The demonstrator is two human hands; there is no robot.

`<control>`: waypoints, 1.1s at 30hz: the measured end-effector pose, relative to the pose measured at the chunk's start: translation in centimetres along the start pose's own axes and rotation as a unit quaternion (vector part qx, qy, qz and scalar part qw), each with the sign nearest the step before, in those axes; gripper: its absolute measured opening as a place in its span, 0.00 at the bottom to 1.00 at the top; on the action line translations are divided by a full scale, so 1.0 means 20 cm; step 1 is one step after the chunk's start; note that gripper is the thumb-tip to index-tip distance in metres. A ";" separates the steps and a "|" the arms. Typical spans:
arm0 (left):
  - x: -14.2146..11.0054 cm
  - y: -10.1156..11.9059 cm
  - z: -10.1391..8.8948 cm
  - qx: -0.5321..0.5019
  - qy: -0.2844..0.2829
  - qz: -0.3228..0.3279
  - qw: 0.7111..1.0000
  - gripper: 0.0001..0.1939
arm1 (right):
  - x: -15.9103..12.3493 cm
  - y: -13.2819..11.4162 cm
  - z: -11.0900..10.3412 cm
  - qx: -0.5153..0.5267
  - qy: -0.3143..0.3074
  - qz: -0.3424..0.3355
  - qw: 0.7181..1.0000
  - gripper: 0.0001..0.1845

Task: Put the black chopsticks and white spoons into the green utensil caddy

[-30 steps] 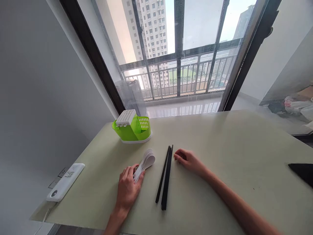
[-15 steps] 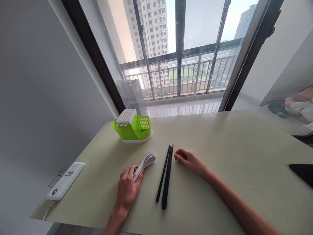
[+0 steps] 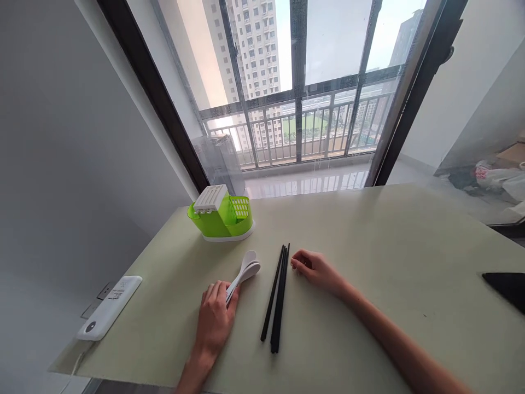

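White device (image 3: 110,307) is lying at the left of the counter (image 3: 353,230). Green caddy (image 3: 219,223) is standing near the far edge. Left hand (image 3: 214,316) is holding white spoons (image 3: 249,268) by their handles. Black chopsticks (image 3: 280,298) are lying between the hands; right hand (image 3: 314,267), curled narrow, is resting beside them.

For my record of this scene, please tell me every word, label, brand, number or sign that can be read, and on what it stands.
No text can be read.
White device at left: lines of dark print, too small to read.
White spoons: tiny marks on a handle, too small to make out.
White bundle at far right: reddish marks, too blurred to read.
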State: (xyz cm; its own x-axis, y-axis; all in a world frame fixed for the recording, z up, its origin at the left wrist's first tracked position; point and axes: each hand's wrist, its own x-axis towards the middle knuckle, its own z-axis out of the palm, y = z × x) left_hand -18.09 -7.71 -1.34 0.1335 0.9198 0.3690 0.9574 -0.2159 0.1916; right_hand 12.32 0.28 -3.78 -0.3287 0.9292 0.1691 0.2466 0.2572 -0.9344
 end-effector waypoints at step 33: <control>0.23 0.51 0.07 -0.139 -0.005 0.037 0.990 0.16 | 0.04 -0.01 -0.01 0.223 0.070 0.005 0.972 0.30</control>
State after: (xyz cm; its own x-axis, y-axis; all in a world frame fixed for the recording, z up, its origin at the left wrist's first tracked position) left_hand -7.44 -5.29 1.09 0.2048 0.9012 0.3820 0.8380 -0.3631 0.4074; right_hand 12.21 1.08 -3.38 -0.1925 0.9661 0.1719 -0.1806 0.1373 -0.9739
